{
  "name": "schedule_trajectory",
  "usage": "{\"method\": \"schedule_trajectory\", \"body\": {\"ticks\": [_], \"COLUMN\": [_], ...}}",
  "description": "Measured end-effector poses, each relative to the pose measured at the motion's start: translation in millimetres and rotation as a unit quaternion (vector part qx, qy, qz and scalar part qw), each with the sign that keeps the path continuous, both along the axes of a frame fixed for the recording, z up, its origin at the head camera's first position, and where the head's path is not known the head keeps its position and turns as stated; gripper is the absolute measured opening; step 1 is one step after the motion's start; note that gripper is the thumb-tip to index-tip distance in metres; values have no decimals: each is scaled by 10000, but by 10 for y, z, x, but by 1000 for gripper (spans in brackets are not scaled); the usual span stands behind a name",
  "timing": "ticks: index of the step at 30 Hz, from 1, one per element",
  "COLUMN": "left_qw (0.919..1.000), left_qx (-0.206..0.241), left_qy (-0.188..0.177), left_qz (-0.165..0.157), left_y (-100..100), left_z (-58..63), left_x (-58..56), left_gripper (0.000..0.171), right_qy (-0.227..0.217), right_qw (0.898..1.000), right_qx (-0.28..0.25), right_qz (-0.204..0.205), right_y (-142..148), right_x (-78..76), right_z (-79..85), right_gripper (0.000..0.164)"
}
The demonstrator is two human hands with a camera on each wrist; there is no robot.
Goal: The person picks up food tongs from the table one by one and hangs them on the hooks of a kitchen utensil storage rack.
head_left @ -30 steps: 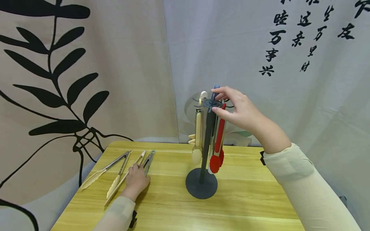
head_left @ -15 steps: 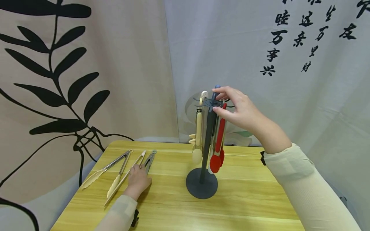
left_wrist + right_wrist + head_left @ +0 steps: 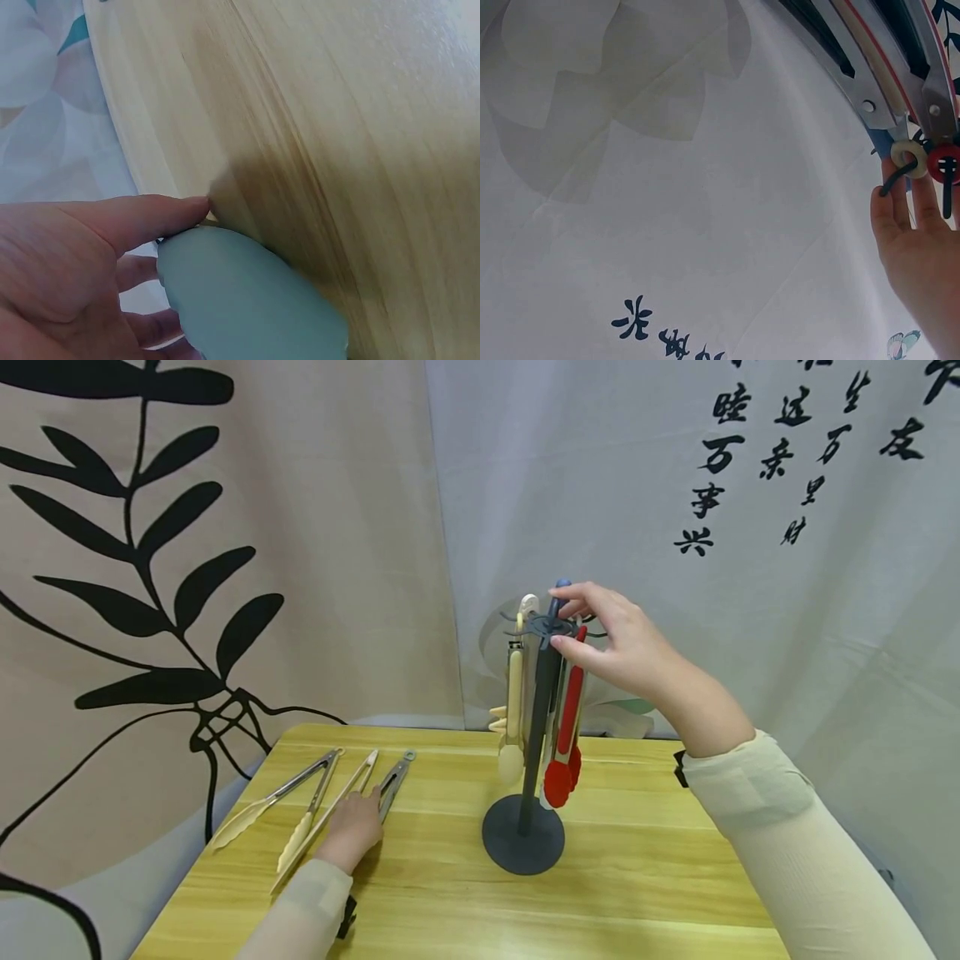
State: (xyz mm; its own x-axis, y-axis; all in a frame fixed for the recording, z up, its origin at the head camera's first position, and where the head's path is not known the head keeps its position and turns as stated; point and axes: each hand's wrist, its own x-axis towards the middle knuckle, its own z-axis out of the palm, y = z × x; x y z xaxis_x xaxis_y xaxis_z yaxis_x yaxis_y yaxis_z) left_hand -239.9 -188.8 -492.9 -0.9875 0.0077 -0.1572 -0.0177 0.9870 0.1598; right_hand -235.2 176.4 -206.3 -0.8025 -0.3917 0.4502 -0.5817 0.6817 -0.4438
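Note:
On the left side of the table, my left hand [image 3: 351, 828] pinches grey-green tongs [image 3: 393, 787] near their lower end. The left wrist view has the thumb against their grey-green head [image 3: 247, 300], fingers on its other side. My right hand [image 3: 626, 639] holds the top of a dark grey upright stand [image 3: 522, 839], thumb and fingers around the post below its knob. Red-headed tongs [image 3: 570, 714] and cream tongs [image 3: 514, 697] hang from the stand's hooks. Ring ends of hanging tongs, one cream ring [image 3: 909, 158] and one red ring [image 3: 943, 162], sit beside the right fingers.
Left of the left hand lie slim tongs [image 3: 300, 867], cream-tipped tongs [image 3: 307, 822] and longer tongs with a pale cream head [image 3: 251, 818]. The wooden table [image 3: 630, 868] ends at a printed curtain [image 3: 352, 543] behind.
My left hand has shifted slightly left and toward me, and the ring end of the grey-green tongs has swung to the right. The right hand stays on the stand.

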Motion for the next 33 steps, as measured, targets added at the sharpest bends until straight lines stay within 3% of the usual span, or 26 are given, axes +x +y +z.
{"method": "schedule_trajectory", "body": {"ticks": [7,13,20,27,33], "left_qw": [9999,9999,9965,9833,9758], "left_qx": [-134,29,690,1612,1935], "left_qy": [-29,6,252,643,870], "left_qz": [-17,123,402,551,534], "left_y": [-6,27,61,59,101], "left_z": [-38,-32,-25,-16,59], "left_x": [-14,-15,-35,-67,-67], "left_gripper": [55,68,79,82,82], "right_qy": [-33,-34,-48,-39,-20], "right_qw": [10000,10000,10000,10000,10000], "right_qx": [6,22,35,35,31], "right_qz": [16,10,-32,-33,-35], "right_y": [-8,-14,-17,-24,-25], "right_x": [6,7,8,6,-1], "right_z": [8,8,3,1,-9], "right_gripper": [51,51,51,51,52]}}
